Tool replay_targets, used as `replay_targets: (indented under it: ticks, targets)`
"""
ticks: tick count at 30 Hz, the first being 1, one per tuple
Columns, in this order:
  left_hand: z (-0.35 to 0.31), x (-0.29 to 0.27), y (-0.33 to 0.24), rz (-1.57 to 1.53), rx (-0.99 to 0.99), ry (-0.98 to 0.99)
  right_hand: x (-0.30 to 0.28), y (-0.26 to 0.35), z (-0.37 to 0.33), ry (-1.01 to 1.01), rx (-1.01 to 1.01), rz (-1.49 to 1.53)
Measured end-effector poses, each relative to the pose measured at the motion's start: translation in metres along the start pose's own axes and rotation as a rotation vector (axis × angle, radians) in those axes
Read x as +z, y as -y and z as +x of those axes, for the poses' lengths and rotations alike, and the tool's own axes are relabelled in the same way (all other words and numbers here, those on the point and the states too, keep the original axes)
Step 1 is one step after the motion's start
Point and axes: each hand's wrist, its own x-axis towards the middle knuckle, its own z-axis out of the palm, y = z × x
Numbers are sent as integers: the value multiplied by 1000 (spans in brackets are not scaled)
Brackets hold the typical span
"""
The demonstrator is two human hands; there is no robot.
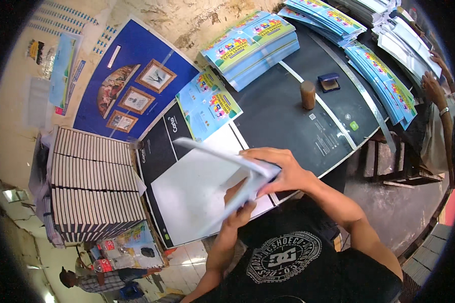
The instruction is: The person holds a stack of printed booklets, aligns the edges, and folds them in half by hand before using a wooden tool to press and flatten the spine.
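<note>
Books [96, 182] with pale page edges and dark covers stood packed in rows at the left. Just beyond them lay a deep-blue rectangular panel [187, 76] printed with gold-framed pictures. To its right, a white flat sheet [187, 184] covered the near part of the black table [275, 118], with colourful blue-and-yellow printed sheets [207, 108] at its far side.

Above the white sheet, the person's left hand [240, 214] pinched the lower leaf of a blurred, white folded paper sheaf [260, 174] between thumb and curled fingers. The right hand [283, 169] gripped its right edge, thumb below and fingers above. The sheaf was raised and splayed, not yet laid down, so its handling looked unfinished.

Farther off, a tall squared stack [253, 53] of similar prints stood neatly gathered; whether those were done or waiting could not be told. Right of it stood a brown upright cylinder [307, 95] and a small dark open case [328, 82], with fanned blue booklets [381, 83] farther right, near another person's hand [432, 88].
</note>
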Motion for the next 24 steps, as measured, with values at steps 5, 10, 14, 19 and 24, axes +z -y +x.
replay_targets:
  ticks: [5, 10, 14, 19, 24]
  targets:
    - [-45, 1, 67, -144, -137, -113, 16, -17, -34, -4, 306, 136]
    - [-38, 3, 76, 192, 42, -141, 23, -17, -36, -7, 313, 158]
    - [2, -2, 34, -197, -111, -43, 30, -9, -38, 58, 420, 218]
    - [18, 15, 13, -6, -230, -495, 44, 2, -40, -72, 545, 219]
    - [47, 12, -15, -47, 46, -484, 50, -7, -49, -165, 429, 242]
